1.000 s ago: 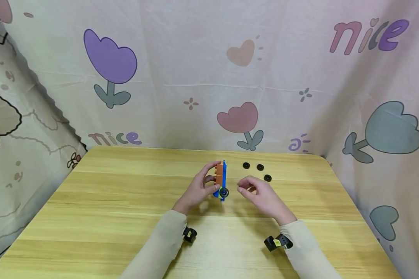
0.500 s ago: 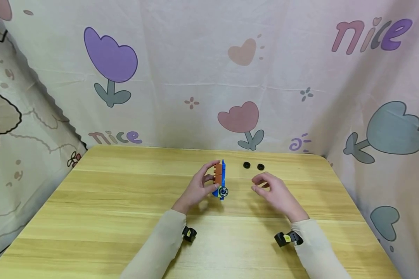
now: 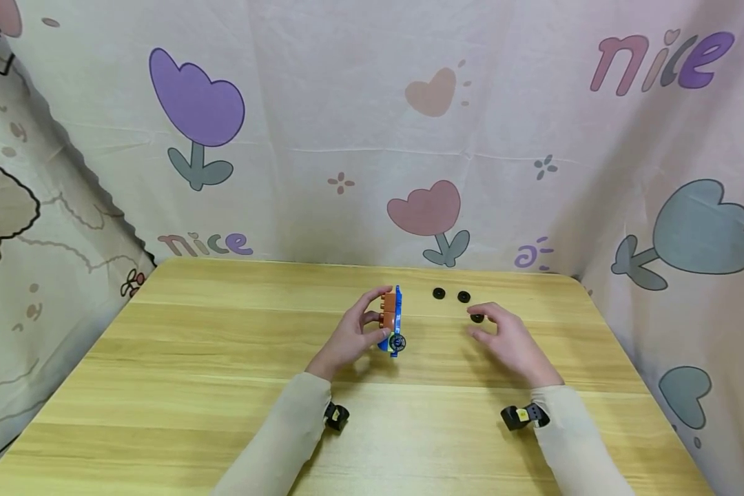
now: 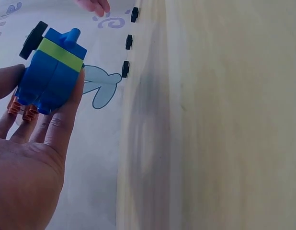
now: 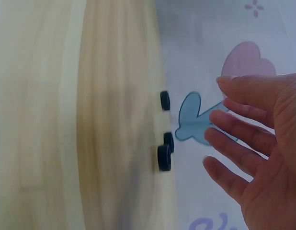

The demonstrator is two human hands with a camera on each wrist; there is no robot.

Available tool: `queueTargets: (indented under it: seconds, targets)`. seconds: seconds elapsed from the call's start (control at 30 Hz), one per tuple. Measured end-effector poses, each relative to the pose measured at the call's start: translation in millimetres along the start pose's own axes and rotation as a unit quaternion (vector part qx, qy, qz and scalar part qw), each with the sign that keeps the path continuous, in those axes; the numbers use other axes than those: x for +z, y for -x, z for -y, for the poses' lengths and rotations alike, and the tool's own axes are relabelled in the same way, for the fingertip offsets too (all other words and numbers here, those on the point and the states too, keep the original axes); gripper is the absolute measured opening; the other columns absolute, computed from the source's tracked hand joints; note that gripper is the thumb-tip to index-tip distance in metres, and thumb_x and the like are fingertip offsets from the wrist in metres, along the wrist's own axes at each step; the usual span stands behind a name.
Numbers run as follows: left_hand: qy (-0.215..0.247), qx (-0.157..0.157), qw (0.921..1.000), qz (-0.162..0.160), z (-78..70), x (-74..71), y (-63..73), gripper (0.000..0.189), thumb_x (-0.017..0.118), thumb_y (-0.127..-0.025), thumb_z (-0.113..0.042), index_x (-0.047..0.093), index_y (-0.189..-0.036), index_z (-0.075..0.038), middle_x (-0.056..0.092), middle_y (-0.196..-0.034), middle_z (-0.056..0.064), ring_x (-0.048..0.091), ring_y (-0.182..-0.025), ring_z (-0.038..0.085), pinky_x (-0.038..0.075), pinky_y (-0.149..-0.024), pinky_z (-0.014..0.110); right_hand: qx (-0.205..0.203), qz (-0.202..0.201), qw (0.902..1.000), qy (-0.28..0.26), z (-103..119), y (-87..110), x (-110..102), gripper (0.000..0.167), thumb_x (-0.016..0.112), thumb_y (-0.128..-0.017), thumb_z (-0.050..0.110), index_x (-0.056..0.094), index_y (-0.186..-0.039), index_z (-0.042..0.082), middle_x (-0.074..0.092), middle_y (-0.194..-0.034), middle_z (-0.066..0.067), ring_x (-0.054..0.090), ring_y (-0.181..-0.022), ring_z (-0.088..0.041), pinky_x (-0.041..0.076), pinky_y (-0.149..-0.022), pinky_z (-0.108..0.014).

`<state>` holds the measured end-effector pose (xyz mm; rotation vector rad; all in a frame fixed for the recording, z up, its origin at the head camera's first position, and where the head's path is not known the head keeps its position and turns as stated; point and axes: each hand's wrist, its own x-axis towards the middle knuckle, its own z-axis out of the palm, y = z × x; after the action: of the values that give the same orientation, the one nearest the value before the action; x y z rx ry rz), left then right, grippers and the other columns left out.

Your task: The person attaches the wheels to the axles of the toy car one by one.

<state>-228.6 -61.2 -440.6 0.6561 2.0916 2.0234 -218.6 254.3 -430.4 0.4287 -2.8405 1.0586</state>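
Observation:
My left hand grips a toy vehicle of building blocks, held on its side above the table. Its blocks are orange, its base is blue, and a lime-green strip crosses the blue end in the left wrist view. One black wheel sits on that end. My right hand hovers, fingers loosely spread and holding nothing, by a loose black wheel that its fingertips partly cover in the head view. In the right wrist view, this right hand is plainly bare, thumb and fingers apart.
Two more black wheels lie farther back on the wooden table. A patterned curtain hangs behind the table's back edge and down both sides. Each wrist wears a small black camera.
My right hand has moved right, away from the toy vehicle, toward the nearest loose wheel. That wheel, hidden half a second ago, shows again. The left hand keeps its hold, almost still.

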Motion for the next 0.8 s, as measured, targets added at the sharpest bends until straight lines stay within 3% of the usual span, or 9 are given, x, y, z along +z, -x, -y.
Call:
queueTargets:
  seconds: [0.2,0.33,0.57,0.8]
  targets:
    - [-0.005,-0.009,0.9999,0.007,-0.5,-0.2,-0.3,0.072,0.062,-0.092,0.006,0.036,-0.151,-0.026,0.041,-0.143,0.014,0.054,-0.117,0.036,0.054,-0.084,0.042,0.031,0.022,0.9992,0.012,-15,-5.9,-7,0.055,0.068,-0.093,0.018,0.048,-0.141,0.000,0.045,-0.144,-0.021,0.035,-0.135,-0.043,0.024,-0.110,-0.059]
    - [0.001,-0.017,0.9998,0.010,-3.1,-0.2,0.0,0.073,0.061,-0.092,0.008,0.033,-0.153,-0.020,0.039,-0.143,0.017,0.053,-0.118,0.037,0.054,-0.084,0.041,0.033,0.036,0.9984,0.027,-20,-11.0,-8,0.057,0.068,-0.093,0.020,0.046,-0.141,-0.002,0.043,-0.145,-0.023,0.035,-0.134,-0.045,0.023,-0.109,-0.059]
    - [-0.012,-0.011,0.9998,0.008,0.0,-0.2,-0.4,0.071,0.062,-0.092,0.006,0.037,-0.150,-0.027,0.039,-0.143,0.022,0.053,-0.115,0.036,0.054,-0.083,0.040,0.025,0.041,0.9967,0.065,-26,-22.6,-3,0.052,0.070,-0.091,0.016,0.052,-0.135,-0.005,0.049,-0.136,-0.027,0.041,-0.127,-0.048,0.027,-0.107,-0.061]
    - [-0.015,-0.005,0.9999,0.002,3.1,0.6,-0.1,0.072,0.062,-0.090,0.009,0.040,-0.149,-0.027,0.039,-0.143,0.015,0.054,-0.113,0.040,0.055,-0.081,0.042,0.029,0.057,0.9949,0.078,-31,-33.0,-1,0.043,0.071,-0.089,0.010,0.058,-0.126,-0.007,0.055,-0.120,-0.024,0.051,-0.112,-0.044,0.038,-0.099,-0.059]
